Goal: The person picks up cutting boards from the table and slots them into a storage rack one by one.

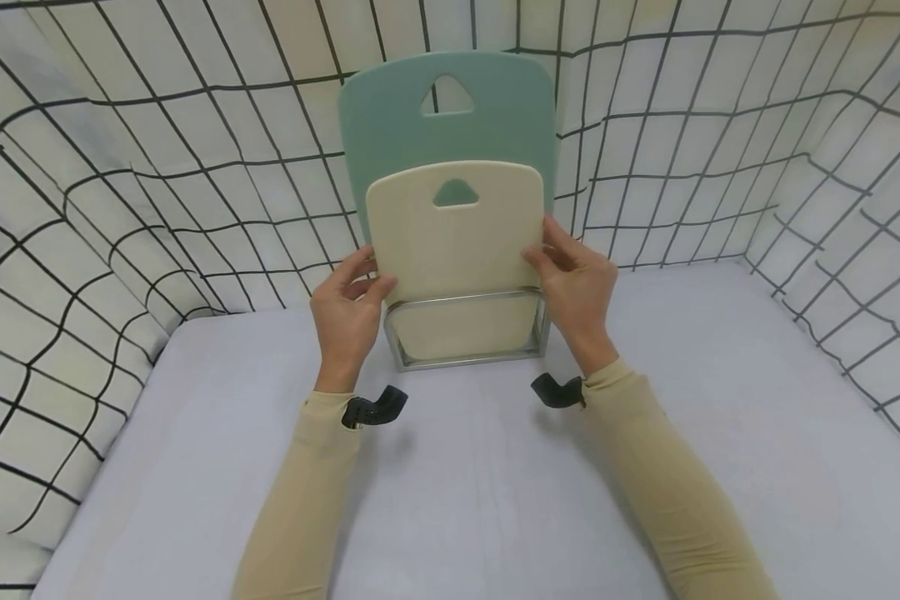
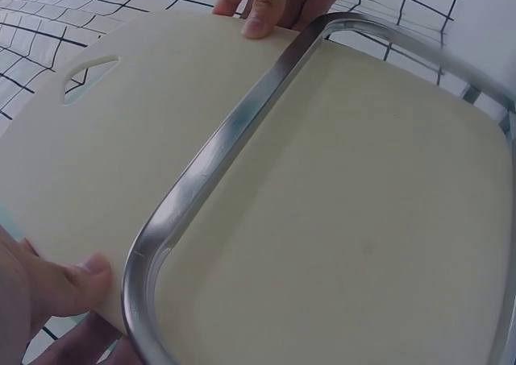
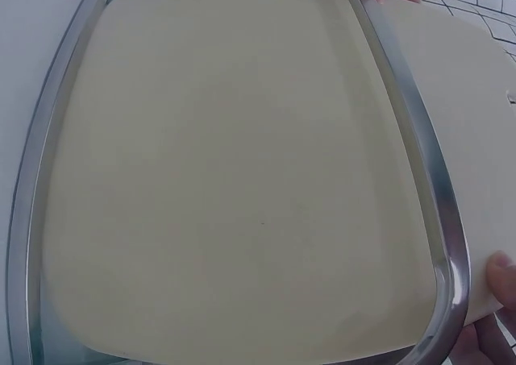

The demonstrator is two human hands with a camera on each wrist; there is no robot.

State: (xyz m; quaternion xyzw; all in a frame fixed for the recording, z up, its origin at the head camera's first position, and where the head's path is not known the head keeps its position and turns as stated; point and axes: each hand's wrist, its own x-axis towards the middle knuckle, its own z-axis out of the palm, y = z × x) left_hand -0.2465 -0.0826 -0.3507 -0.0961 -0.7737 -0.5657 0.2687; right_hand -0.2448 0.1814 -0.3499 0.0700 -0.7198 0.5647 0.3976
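A cream cutting board with a rounded triangular handle hole stands upright in a metal rack. Its lower part shows behind the rack's front bar in all three views. My left hand pinches the board's left edge just above that bar, thumb on the front face. On the opposite edge, my right hand pinches it the same way, thumb in front and fingers behind. Behind it rises a larger green cutting board, its lower part hidden by the cream one.
A black wire grid with white sheeting behind it walls the back and both sides. The rack stands on a white tabletop close to the back grid. Dark wrist-camera mounts jut inward from both cuffs.
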